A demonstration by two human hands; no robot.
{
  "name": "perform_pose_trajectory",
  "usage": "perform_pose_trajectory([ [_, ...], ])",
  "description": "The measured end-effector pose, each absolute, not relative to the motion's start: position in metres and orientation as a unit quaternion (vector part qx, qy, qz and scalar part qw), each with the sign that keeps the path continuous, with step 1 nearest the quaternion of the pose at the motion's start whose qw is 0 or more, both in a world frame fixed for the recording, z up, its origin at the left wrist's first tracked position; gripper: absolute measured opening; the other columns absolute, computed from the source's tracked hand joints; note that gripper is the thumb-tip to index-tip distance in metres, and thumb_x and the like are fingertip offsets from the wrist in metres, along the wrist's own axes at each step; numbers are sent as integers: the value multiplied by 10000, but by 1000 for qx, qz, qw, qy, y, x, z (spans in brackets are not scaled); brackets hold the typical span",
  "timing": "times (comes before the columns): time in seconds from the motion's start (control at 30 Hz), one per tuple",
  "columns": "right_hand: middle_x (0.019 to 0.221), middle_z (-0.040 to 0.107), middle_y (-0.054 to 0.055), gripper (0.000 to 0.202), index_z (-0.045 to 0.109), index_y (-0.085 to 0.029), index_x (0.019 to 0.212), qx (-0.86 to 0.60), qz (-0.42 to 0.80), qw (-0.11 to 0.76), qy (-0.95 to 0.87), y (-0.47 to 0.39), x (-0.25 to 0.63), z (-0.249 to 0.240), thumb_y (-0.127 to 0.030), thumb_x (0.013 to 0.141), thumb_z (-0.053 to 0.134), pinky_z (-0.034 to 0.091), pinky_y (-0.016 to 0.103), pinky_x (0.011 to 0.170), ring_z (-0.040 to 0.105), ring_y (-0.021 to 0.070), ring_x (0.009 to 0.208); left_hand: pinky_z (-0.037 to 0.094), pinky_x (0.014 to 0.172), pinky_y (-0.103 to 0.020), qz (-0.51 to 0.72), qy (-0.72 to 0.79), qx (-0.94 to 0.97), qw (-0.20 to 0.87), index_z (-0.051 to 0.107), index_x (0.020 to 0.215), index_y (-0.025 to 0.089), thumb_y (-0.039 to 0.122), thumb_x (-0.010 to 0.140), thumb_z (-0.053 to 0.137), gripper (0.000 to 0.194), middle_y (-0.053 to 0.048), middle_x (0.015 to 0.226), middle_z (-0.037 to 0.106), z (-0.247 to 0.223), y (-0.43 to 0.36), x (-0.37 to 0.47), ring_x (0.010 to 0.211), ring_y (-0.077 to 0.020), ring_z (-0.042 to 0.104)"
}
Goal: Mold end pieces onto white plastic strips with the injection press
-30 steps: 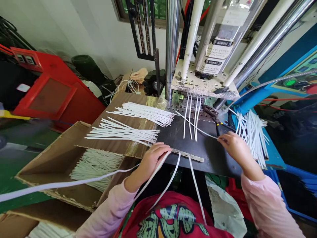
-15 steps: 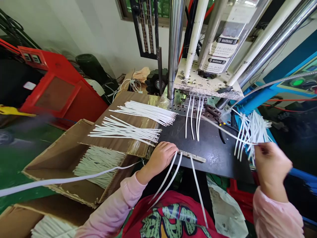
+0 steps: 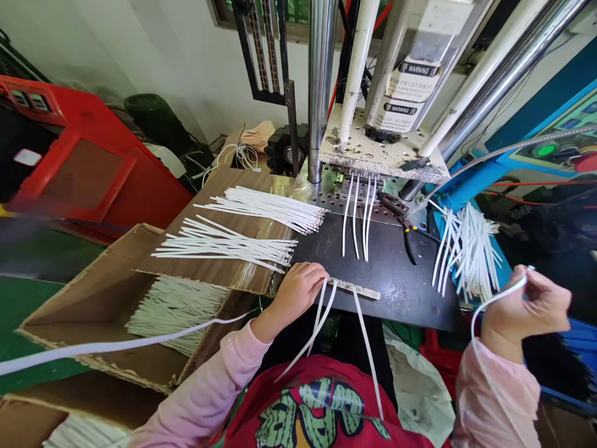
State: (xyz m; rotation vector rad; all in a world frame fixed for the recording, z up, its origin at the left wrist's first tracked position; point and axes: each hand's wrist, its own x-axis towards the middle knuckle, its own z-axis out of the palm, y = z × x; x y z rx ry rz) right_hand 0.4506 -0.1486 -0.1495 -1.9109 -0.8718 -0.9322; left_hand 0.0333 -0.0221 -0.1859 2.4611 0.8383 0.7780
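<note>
My left hand (image 3: 296, 292) is closed on the left end of a slotted metal bar (image 3: 367, 290) at the front edge of the black work plate. Several white cables (image 3: 366, 339) sit in the bar's slots and hang down toward my lap. Off to the right, my right hand (image 3: 525, 311) pinches one end of a single white cable (image 3: 474, 330); its length loops down over my sleeve. Past the bar, several white cables (image 3: 356, 218) stick out from under the press head (image 3: 385, 152) and lie on the plate.
Two bundles of white cables (image 3: 270, 211) rest on a brown board (image 3: 214, 186). Beneath it stands a cardboard box (image 3: 79, 305) with more cables. Black-and-yellow pliers (image 3: 408, 239) lie beside the press. A cable pile (image 3: 476, 249) is on the blue surface at right.
My right hand has drawn the white cable away from the pile and turned, so its end now points up. My left hand stays at the bar. The view has shifted slightly.
</note>
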Motion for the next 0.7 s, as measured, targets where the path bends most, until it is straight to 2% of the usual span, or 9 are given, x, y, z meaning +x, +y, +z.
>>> perform_pose_trajectory([
  [0.03,890,740,183,346,747,-140,968,-754,-360,413,-362,-148,435,-148,-457,915,617,530,418,696,721,317,802,465,877,-347,275,294,888,220,662,1031,191,200,1000,513,153,-44,1029,697,-186,-21,32,955,-188,615],
  [0.1,887,765,123,277,755,-175,955,-742,-256,391,-481,-148,396,-144,-432,902,668,558,353,707,734,257,769,464,940,-361,261,277,897,225,646,1134,192,191,981,548,181,-57,1117,684,-187,-20,29,1035,-198,604],
  [0.2,1069,759,84,192,719,-217,1033,-665,-26,330,-669,-146,334,-142,-330,980,573,575,353,878,733,231,962,464,958,-383,249,275,902,220,620,1199,177,159,982,524,238,-74,1142,669,-190,-22,29,1060,-213,581],
  [0.27,1099,748,70,174,701,-229,1039,-635,54,314,-703,-143,303,-147,-277,1000,538,570,345,926,718,215,1019,468,928,-377,254,278,898,227,632,1154,170,147,990,497,214,-70,1088,672,-192,-24,31,1016,-209,577],
  [0.4,1052,745,57,170,684,-230,1028,-641,92,282,-708,-134,276,-158,-256,1012,516,567,333,917,715,207,992,462,917,-375,261,272,894,243,635,1138,171,163,988,515,193,-67,1071,670,-195,-26,35,1002,-208,563],
  [0.7,918,712,51,172,662,-201,980,-673,94,140,-720,-121,270,-138,-218,1021,495,519,290,694,702,199,796,466,924,-376,279,275,889,237,638,1146,178,163,984,531,195,-64,1070,673,-198,-26,34,1008,-205,565],
])
